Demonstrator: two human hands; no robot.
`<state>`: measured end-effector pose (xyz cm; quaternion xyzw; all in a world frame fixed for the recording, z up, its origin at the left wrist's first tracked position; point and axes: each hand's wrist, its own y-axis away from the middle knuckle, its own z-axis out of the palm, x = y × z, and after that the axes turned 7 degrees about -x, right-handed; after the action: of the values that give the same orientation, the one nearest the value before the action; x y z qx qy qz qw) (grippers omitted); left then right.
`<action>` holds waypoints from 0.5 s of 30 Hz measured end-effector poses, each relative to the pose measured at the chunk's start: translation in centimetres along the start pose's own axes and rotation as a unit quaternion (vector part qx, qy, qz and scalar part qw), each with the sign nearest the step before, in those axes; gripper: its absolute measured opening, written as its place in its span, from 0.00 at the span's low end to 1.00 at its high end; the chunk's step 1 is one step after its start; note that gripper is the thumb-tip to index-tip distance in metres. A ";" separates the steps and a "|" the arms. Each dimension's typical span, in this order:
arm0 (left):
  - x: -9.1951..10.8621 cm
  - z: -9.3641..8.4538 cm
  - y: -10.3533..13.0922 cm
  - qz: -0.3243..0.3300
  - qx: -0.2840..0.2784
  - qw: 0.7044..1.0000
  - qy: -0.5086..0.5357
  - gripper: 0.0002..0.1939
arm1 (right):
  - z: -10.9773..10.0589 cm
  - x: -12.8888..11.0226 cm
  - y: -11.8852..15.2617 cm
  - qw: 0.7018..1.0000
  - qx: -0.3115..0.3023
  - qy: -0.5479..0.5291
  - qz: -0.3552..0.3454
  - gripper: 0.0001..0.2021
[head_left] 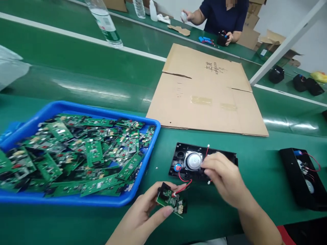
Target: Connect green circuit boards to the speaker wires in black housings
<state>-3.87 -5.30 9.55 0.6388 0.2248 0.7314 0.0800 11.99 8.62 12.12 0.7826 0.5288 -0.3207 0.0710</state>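
Observation:
My left hand (143, 212) holds a small green circuit board (170, 199) near the table's front edge. Red wires (184, 180) run from the board up to a black speaker housing (182, 160) with a round silver speaker (192, 160) lying flat on the green table. My right hand (224, 178) rests over the right part of that housing, fingers bent near the speaker and the wires. Whether it pinches a wire is hidden by the fingers.
A blue tray (76, 200) full of green circuit boards sits at the left. A flattened cardboard sheet (204, 95) lies beyond the housing. Another black housing (304, 178) is at the right edge. A water bottle (104, 22) stands far left. A person (222, 17) works across the table.

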 end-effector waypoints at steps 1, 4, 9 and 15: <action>0.0 0.3 0.0 -0.010 -0.003 1.000 0.020 0.14 | -0.7 0.5 0.6 0.998 -0.041 0.013 0.047 0.08; 0.1 1.0 -0.2 -0.045 -0.027 0.997 0.058 0.15 | -1.6 1.7 2.4 0.975 -0.197 0.056 0.088 0.05; 0.1 1.7 -0.8 -0.057 -0.042 0.996 0.057 0.14 | -0.6 2.8 3.7 0.982 -0.147 -0.035 0.115 0.07; 0.3 3.5 -2.4 0.022 -0.041 0.999 -0.019 0.13 | 1.2 3.1 3.4 0.994 0.023 0.017 0.108 0.08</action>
<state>-0.89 -2.28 9.08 0.6532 0.1789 0.7296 0.0942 15.22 9.04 8.57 0.8421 0.4347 -0.3096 0.0780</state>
